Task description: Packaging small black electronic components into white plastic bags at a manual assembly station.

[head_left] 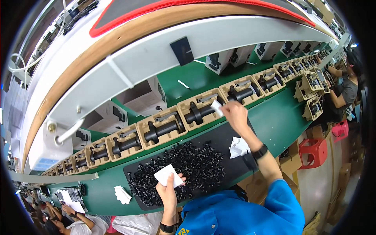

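Note:
My left hand is closed round a stack of square white papers, thumb on top, above a heap of small black parts. Farther off, my right hand pinches a small white paper over the right end of a brown moulded tray. In that tray lie a black cylindrical device and a grey bar-shaped piece. I cannot tell whether the paper touches the tray. The heap is spread over a black mat on the green bench.
Similar filled trays run in a long row along the bench. White boxes stand behind them, under a shelf. Loose white papers lie at the right and left. Co-workers sit at both sides; a red stool stands right.

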Demonstrator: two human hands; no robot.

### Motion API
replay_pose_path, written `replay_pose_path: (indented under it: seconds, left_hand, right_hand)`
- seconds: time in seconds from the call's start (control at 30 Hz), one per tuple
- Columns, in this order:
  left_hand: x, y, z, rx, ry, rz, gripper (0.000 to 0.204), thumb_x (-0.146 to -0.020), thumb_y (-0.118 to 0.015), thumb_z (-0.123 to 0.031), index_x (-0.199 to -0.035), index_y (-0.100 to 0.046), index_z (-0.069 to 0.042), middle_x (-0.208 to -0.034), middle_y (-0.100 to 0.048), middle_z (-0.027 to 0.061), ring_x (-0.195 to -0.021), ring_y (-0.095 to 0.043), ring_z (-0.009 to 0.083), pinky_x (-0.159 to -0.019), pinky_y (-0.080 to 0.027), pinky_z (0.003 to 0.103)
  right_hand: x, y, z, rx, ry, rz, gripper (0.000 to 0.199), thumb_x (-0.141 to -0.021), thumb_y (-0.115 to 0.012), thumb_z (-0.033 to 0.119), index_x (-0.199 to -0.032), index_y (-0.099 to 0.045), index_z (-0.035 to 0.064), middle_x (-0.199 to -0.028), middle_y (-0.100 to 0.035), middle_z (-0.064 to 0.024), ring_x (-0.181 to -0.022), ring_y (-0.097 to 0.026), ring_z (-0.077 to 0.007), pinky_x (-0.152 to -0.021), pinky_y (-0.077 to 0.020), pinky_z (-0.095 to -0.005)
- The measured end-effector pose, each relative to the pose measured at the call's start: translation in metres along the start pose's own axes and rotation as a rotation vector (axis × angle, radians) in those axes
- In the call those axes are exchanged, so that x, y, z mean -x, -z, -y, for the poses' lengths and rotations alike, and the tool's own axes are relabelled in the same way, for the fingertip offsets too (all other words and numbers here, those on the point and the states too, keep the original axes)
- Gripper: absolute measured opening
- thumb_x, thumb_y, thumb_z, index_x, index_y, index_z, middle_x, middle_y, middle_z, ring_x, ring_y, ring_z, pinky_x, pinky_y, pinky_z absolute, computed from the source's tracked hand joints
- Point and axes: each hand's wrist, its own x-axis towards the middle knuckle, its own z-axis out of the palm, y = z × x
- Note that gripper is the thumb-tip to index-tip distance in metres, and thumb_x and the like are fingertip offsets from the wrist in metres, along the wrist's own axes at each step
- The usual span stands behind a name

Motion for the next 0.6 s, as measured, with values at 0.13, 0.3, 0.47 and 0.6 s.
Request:
replay_pose_path:
  seconds: [0.13,0.3,0.47,0.6]
  left_hand:
    - [-0.002,0.003,0.001,-0.037,0.067,0.098,0.029,-0.093,-0.052,-0.018,-0.105,-0.055,0.008,-0.086,-0.066,0.0206,-0.069,-0.067,0.0268,-0.056,-0.057,0.033]
    - [-0.014,0.017,0.008,-0.028,0.079,0.04,0.029,-0.093,-0.051,-0.018,-0.105,-0.055,0.008,-0.087,-0.066,0.0206,-0.069,-0.068,0.0266,-0.056,-0.057,0.033]
    - [-0.011,0.024,0.002,0.001,0.089,0.045,0.029,-0.094,-0.05,-0.018,-0.108,-0.054,0.008,-0.092,-0.065,0.0206,-0.073,-0.068,0.0268,-0.057,-0.057,0.033]
    - [-0.004,0.026,-0.007,0.064,0.092,0.134,0.033,-0.095,-0.048,-0.017,-0.113,-0.052,0.01,-0.1,-0.064,0.0214,-0.082,-0.067,0.0272,-0.064,-0.057,0.033]
  right_hand:
    - [-0.01,-0.086,-0.071,0.399,0.12,-0.039,0.018,-0.073,-0.066,0.018,-0.061,-0.058,0.0063,-0.067,-0.057,-0.0061,-0.071,-0.058,-0.0247,-0.053,-0.0488,-0.0372]
    - [-0.002,-0.116,-0.078,0.485,0.192,-0.069,0.015,-0.07,-0.062,0.015,-0.059,-0.056,0.0071,-0.07,-0.056,-0.0048,-0.075,-0.056,-0.0217,-0.05,-0.0486,-0.037]
    - [0.003,-0.125,-0.081,0.492,0.052,0.017,0.012,-0.072,-0.063,0.017,-0.064,-0.061,0.0081,-0.074,-0.059,-0.0057,-0.08,-0.059,-0.0214,-0.054,-0.0491,-0.0371]
    - [-0.006,-0.111,-0.06,0.687,-0.092,0.333,0.014,-0.076,-0.061,0.018,-0.078,-0.065,0.0039,-0.082,-0.061,-0.0077,-0.082,-0.06,-0.0256,-0.064,-0.0525,-0.0378]
